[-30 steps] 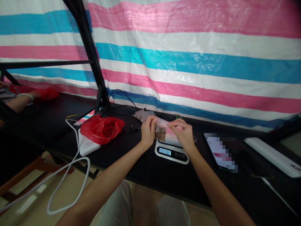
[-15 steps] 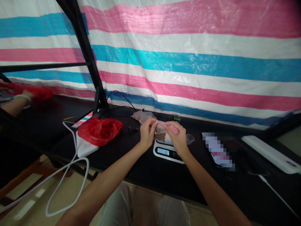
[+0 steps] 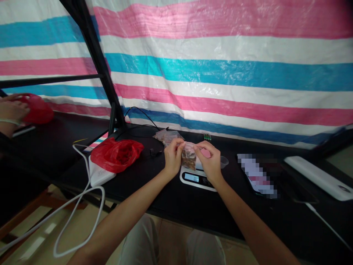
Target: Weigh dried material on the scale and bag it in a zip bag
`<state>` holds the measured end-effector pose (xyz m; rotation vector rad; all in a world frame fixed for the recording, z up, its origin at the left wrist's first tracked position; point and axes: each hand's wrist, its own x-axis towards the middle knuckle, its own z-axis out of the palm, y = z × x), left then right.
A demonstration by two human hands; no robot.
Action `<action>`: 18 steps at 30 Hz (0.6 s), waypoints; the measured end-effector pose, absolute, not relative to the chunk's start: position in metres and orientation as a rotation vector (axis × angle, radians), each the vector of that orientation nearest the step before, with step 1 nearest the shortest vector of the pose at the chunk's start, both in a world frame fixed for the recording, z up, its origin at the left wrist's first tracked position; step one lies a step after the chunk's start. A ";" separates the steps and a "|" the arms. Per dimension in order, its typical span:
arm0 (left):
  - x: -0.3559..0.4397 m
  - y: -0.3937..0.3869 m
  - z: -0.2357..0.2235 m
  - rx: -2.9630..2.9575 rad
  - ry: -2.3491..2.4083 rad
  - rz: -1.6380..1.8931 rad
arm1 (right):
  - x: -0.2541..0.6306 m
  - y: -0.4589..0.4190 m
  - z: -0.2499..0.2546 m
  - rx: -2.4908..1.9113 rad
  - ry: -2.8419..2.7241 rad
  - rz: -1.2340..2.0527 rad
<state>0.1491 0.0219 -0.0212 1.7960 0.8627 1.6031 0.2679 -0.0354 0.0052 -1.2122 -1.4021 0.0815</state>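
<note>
Nearest the black table's (image 3: 176, 206) front edge, the person's two bare forearms are reaching forward over a small white digital kitchen scale (image 3: 196, 178), whose lit display is reading zero. Just above that scale, the left hand (image 3: 173, 157) and the right hand (image 3: 209, 161) are both pinching the top edge of a small clear plastic zip bag of brown bits (image 3: 189, 157), fingertips closed on it from either side, so the bag is hanging upright between them, off the platform. Compared with a second ago, the hands are sitting closer together along the bag's mouth and the bag is hanging straighter, which, I judge, means the seal is being pressed shut rather than the bag being weighed. Just beside the right hand a small clear plastic cup (image 3: 223, 162) is lying near the scale. To the left, a crumpled red plastic bag (image 3: 117, 154) is resting on a flat white box (image 3: 100, 173) with a white cable (image 3: 82, 206) looping off the table. Behind the hands more small clear packets (image 3: 165, 136) are lying together. Farther left, another person's hand (image 3: 12, 110) is touching a second red bag (image 3: 38, 110). Beyond everything, a pink, blue and white striped tarpaulin (image 3: 220, 73) is hanging.
</note>
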 end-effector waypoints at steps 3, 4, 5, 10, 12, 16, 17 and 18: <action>0.150 0.021 -0.020 1.836 0.866 1.560 | 0.270 -0.034 0.005 -1.250 -1.427 0.044; 0.150 0.020 -0.020 1.856 0.857 1.547 | 0.270 -0.034 0.005 -1.268 -1.449 0.020; 0.150 0.020 -0.020 1.881 0.848 1.537 | 0.271 -0.034 0.005 -1.289 -1.472 -0.006; 0.148 0.016 -0.022 2.048 0.827 1.498 | 0.272 -0.036 0.002 -1.365 -1.531 -0.088; 0.148 0.016 -0.022 2.093 0.810 1.474 | 0.273 -0.037 0.002 -1.386 -1.534 -0.118; 0.148 0.016 -0.023 2.106 0.804 1.470 | 0.273 -0.037 0.002 -1.413 -1.538 -0.116; 0.148 0.017 -0.023 2.103 0.795 1.469 | 0.273 -0.037 0.002 -1.412 -1.546 -0.104; 0.148 0.017 -0.023 2.099 0.783 1.465 | 0.273 -0.037 0.002 -1.410 -1.554 -0.096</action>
